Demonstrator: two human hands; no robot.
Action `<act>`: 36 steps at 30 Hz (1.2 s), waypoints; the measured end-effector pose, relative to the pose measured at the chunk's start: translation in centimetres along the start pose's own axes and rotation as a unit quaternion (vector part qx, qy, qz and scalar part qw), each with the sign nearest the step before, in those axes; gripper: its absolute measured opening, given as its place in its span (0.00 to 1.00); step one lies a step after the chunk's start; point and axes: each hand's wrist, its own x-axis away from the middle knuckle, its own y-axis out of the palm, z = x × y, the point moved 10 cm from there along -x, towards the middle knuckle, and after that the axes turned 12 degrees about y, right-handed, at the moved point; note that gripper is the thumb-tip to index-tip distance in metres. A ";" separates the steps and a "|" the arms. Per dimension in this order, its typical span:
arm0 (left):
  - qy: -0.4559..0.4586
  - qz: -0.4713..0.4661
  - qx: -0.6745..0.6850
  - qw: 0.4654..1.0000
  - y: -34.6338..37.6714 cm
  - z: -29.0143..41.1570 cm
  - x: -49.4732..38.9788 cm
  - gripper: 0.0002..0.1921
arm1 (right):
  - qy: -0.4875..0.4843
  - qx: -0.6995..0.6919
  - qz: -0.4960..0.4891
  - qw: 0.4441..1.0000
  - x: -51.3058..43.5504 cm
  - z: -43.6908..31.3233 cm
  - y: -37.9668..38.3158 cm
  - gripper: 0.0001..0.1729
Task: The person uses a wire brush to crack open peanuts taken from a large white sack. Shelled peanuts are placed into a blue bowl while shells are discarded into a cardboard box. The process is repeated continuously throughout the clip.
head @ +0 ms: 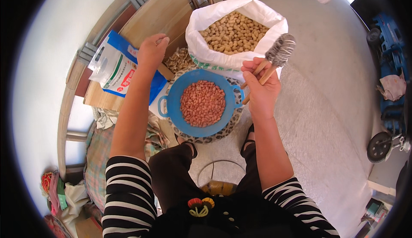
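Observation:
A blue plastic basin (175, 122) with two handles holds shelled reddish peanuts (202, 103) and rests on a round leopard-print seat (212, 139). Beyond it stands a white woven sack (199, 19) full of peanuts in their shells (235, 33). In my right hand (264, 90) are two wooden sticks (267, 74) whose far ends carry a grey, fuzzy, wire-wrapped head (281, 50); the hand is right of the basin, before the sack. My left hand (153, 51) is raised above the wooden box at the left, its fingers curled; whether something small is between them cannot be told.
Peanut shells (178, 59) lie in a wooden box (161, 16) behind the basin. A white and blue printed bag (114, 69) leans at the left. Plaid cloth (99, 151) lies nearer. Blue wheeled equipment (389, 67) stands along the right side.

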 end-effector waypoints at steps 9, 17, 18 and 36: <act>0.207 -0.155 0.047 0.965 12.0 15.3 -3.9 0.10 | 0.019 -0.095 0.099 0.990 -1.9 -1.7 -5.3 0.18; 0.247 -0.241 -0.227 0.911 24.1 13.4 -8.3 0.08 | 0.051 -0.119 0.109 0.986 -2.6 -1.9 -7.0 0.19; 0.259 -0.243 -0.240 0.904 24.8 13.6 -8.6 0.09 | 0.047 -0.118 0.111 0.986 -2.8 -2.0 -7.4 0.19; 0.298 -0.378 -0.392 0.784 29.1 14.8 -9.0 0.12 | 0.094 -0.099 0.128 0.982 -3.7 -1.3 -8.5 0.19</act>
